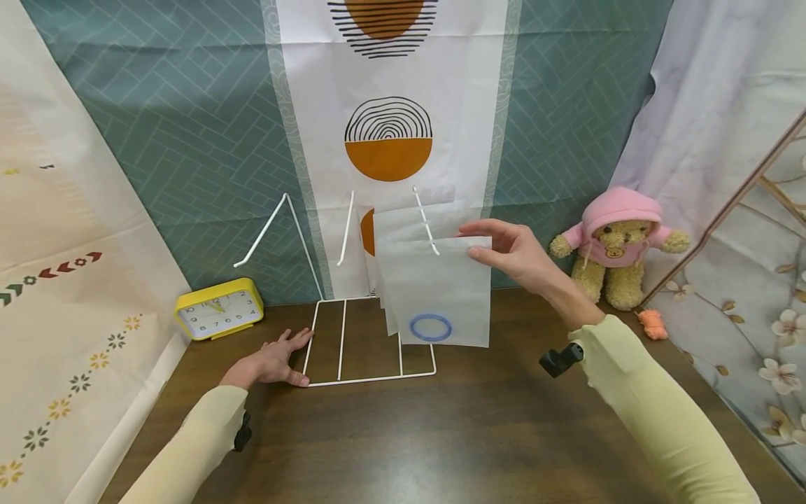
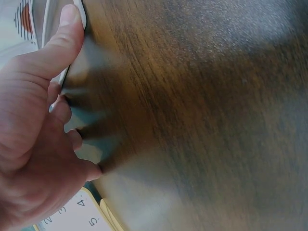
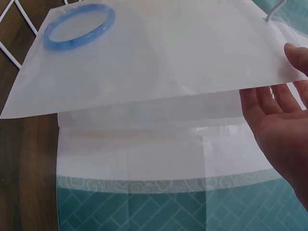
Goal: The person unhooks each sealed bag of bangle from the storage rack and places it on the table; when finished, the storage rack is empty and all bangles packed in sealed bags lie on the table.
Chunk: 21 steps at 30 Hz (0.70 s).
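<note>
A white wire rack (image 1: 371,380) with three slanting prongs stands on the table. Several translucent bags hang from its right prong; the front bag (image 1: 453,294) has a blue ring (image 1: 431,327) inside near its bottom. The right hand (image 1: 519,255) pinches that bag's upper right edge between thumb and fingers, beside the prong's tip. In the right wrist view the thumb lies on one face of the bag (image 3: 159,62) and the fingers are behind it. The left hand (image 1: 277,360) rests on the table with fingers spread, touching the rack's left base wire.
A yellow clock (image 1: 220,309) stands left of the rack, close to the left hand. At the back right sits a teddy bear (image 1: 620,241) in a pink hood, with a small orange bundle (image 1: 653,325) beside it. Patterned cloth hangs behind the table (image 1: 378,448).
</note>
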{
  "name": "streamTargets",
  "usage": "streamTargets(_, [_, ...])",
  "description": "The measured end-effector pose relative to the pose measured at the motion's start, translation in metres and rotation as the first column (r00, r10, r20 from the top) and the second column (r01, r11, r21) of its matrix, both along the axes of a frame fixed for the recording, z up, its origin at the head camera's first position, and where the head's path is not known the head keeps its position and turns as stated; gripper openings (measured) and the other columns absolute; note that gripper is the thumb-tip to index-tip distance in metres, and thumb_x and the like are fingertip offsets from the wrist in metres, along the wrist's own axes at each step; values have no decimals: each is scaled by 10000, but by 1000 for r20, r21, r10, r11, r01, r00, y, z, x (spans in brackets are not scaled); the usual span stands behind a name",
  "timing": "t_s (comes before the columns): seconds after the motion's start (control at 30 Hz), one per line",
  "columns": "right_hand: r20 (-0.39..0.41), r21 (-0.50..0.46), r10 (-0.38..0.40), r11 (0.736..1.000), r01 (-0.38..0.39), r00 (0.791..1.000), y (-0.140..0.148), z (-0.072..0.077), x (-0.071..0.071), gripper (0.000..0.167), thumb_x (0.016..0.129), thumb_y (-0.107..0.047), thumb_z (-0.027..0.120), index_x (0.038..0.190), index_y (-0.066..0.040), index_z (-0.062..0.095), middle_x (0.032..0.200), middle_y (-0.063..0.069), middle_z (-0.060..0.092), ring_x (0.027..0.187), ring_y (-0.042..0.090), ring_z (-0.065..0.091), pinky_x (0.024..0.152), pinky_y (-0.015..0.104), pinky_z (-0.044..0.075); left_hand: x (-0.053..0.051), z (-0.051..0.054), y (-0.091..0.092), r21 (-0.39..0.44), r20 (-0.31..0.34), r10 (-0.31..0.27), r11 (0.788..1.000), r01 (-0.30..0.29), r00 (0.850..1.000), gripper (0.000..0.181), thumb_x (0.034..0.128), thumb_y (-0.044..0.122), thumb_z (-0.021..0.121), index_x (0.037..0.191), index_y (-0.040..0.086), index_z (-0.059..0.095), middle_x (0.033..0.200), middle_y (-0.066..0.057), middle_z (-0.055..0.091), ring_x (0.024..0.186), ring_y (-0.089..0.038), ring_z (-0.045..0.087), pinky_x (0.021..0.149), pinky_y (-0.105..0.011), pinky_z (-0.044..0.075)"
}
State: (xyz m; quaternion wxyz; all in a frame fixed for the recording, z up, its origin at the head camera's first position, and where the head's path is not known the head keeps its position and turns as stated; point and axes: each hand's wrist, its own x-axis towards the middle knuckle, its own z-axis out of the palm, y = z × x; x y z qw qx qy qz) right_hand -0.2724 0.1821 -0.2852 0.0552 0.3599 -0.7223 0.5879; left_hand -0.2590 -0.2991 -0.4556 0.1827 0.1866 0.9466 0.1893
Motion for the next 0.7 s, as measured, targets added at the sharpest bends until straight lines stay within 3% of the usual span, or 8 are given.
streamTargets(0.2, [27,49,10,999,-11,1000,-6,2,0,344,950,-24,665,1292,6,644,1291,80,641,809,151,570,744,273,498,1,2,1,4,6,7,1000,-7,1000,1090,749,405,864,1561,5,257,1609,-257,185,1436,-563,76,1060,-759,90])
streamTargets(0.43, [36,87,-46,995,43,998,-13,2,0,326,961,-69,669,1281,-7,662,1315,91,630,1008,176,580,821,277,510,1,2,1,7,12,10,1000,-10,1000,1095,742,402,864,1564,10,257,1610,-260,183,1438,-558,72,1060,-760,83])
streamTargets(0.7, [61,107,-97,990,90,993,-19,3,3,315,954,-116,693,1258,-32,688,1327,74,619,1054,191,578,830,291,515,3,4,1,3,17,19,1000,-19,1000,1092,745,392,867,1568,22,251,1611,-255,183,1440,-555,70,1070,-748,81])
